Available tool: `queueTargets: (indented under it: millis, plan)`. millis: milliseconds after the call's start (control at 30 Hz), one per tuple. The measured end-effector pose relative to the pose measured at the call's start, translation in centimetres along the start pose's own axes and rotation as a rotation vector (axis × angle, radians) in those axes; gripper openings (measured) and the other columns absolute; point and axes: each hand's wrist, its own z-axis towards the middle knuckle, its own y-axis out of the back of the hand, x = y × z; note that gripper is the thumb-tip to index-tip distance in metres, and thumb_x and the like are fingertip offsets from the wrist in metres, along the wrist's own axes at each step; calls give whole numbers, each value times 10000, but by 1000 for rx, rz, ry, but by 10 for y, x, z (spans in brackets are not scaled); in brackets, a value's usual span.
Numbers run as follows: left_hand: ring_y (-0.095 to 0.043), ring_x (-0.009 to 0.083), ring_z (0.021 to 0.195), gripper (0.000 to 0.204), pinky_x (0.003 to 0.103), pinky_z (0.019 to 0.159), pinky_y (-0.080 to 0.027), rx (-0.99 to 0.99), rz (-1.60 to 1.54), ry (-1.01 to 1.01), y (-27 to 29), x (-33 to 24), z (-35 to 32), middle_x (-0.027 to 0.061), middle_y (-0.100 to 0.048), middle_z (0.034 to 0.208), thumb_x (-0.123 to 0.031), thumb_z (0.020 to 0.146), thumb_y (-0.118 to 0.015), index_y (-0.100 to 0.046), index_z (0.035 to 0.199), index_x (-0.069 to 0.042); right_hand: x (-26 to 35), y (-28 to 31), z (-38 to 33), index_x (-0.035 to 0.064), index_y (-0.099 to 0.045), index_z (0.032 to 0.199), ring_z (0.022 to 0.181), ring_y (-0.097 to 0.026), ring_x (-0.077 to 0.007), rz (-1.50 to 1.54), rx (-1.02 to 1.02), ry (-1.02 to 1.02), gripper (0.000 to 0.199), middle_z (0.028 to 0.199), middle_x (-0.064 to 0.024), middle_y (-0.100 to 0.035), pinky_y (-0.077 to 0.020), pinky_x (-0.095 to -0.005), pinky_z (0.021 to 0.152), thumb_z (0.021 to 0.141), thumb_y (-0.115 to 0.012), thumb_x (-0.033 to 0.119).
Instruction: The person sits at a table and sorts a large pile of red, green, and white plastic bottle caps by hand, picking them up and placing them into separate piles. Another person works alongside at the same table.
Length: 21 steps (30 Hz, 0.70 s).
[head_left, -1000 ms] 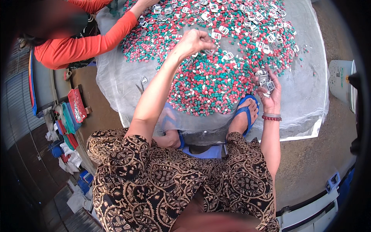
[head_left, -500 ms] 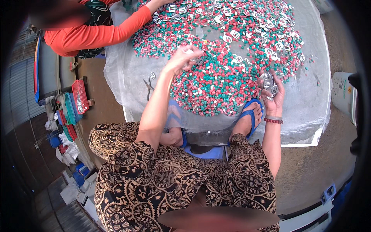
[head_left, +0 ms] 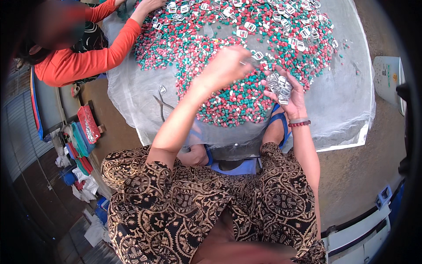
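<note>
My right hand [head_left: 295, 97] is palm up, its fingers curled round a cluster of silver metal buckles [head_left: 280, 86]. Beside it on the left, my left hand [head_left: 229, 65] hangs over the pile, smeared by motion. A blurred grey piece at its closed fingertips looks like another buckle [head_left: 252, 62]. Below both hands spreads a heap of small red, green and white stone-like pieces [head_left: 239, 103]. Loose silver buckles [head_left: 249, 27] lie scattered over the heap, mostly on its far side.
Pliers [head_left: 161, 105] lie on the whitish sheet [head_left: 127, 94] left of the heap, near a single buckle [head_left: 162, 89]. A co-worker in an orange sleeve [head_left: 105, 50] reaches over the far left. A red basket [head_left: 89, 123] is at left, a white bucket [head_left: 389, 81] at right.
My left hand has moved right, toward my right hand. My right hand, still holding the buckles, has shifted left and slightly up. The whole view has shifted a little.
</note>
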Motion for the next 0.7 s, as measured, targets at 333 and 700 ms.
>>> queueTargets:
  millis: [333, 700]
  plan:
    - [-631, 356, 789, 237, 437, 691, -519, 166, 116, -6, -49, -75, 28, 139, -630, 908, -198, 828, -581, -636, 1033, -92, -5, 20, -6, 70, -545, 1131, 824, -666, -271, 93, -350, 72, 325, 1073, -140, -618, -591, -389, 534, 935, -461, 316]
    - [-600, 299, 909, 158, 434, 805, -474, 123, 503, 48, -94, 54, 67, 97, -645, 895, -107, 728, -650, -626, 879, -66, 39, 11, -19, -65, -479, 1164, 786, -668, -344, -109, -315, 146, 388, 1033, -226, -613, -592, -377, 503, 927, -492, 243]
